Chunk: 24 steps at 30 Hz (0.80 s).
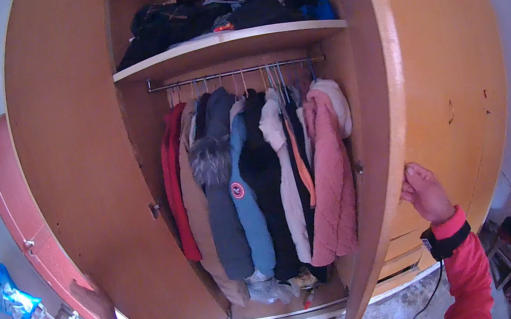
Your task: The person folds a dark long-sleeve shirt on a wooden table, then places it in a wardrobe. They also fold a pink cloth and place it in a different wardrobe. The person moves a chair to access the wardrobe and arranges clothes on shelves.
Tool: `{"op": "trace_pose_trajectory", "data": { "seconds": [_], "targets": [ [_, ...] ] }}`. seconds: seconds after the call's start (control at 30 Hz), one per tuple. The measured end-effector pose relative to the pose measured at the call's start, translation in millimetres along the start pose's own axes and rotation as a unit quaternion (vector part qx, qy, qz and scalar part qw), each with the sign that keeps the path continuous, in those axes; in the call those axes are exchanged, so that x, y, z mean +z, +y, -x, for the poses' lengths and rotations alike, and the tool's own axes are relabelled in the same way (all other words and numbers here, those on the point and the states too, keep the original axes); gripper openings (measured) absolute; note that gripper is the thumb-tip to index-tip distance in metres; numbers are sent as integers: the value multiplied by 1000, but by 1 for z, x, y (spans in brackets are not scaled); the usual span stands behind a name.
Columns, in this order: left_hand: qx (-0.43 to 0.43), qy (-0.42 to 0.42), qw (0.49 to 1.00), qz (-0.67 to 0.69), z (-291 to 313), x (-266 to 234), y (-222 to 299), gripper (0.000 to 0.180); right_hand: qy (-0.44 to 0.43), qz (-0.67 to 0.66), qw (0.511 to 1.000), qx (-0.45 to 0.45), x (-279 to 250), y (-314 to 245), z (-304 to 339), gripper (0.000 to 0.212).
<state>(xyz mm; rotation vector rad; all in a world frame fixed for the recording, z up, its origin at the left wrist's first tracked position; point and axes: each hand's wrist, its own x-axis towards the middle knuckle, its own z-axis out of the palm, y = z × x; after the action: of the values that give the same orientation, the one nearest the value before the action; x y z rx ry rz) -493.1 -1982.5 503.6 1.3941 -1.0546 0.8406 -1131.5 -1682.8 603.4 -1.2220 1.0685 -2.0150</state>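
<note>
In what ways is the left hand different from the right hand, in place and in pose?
The left hand is lower in the picture; the right hand is higher. The left hand looks open, near the edge of the left door, while the right hand is curled at the edge of the right door. Both come from red sleeves with dark wrist bands.

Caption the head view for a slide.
Left hand and right hand at open wardrobe doors, coats hanging from a rail inside.

The rail (187,81) looked like smooth metal; below it hung matt cloth coats (231,239) and shaggy fur (211,160); the flanking doors (77,157) were smooth wood.
</note>
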Motion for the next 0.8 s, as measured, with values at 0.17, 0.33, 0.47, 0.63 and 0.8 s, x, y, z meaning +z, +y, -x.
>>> {"op": "trace_pose_trajectory", "data": {
  "seconds": [0.17, 0.33, 0.47, 0.63, 0.8],
  "targets": [
    [-58, -103, 993, 1, 77, -51, -15, 35, -88, -18, 996, 14, -18, -5, -1, 18],
    [-147, -197, 969, -16, 118, -130, -68, 28, -53, -35, 998, 3, -47, -16, 5, 17],
    [-139, -191, 970, -64, 148, -163, -66, 30, -78, -41, 996, -12, -76, -24, 5, 20],
    [-198, -258, 945, -26, 163, -167, -32, 29, -42, -10, 999, -5, -103, -29, 5, 23],
    [-185, -285, 937, 86, 171, -156, -8, 30, -15, -15, 1000, -10, -107, -32, 6, 21]
  ]
}}
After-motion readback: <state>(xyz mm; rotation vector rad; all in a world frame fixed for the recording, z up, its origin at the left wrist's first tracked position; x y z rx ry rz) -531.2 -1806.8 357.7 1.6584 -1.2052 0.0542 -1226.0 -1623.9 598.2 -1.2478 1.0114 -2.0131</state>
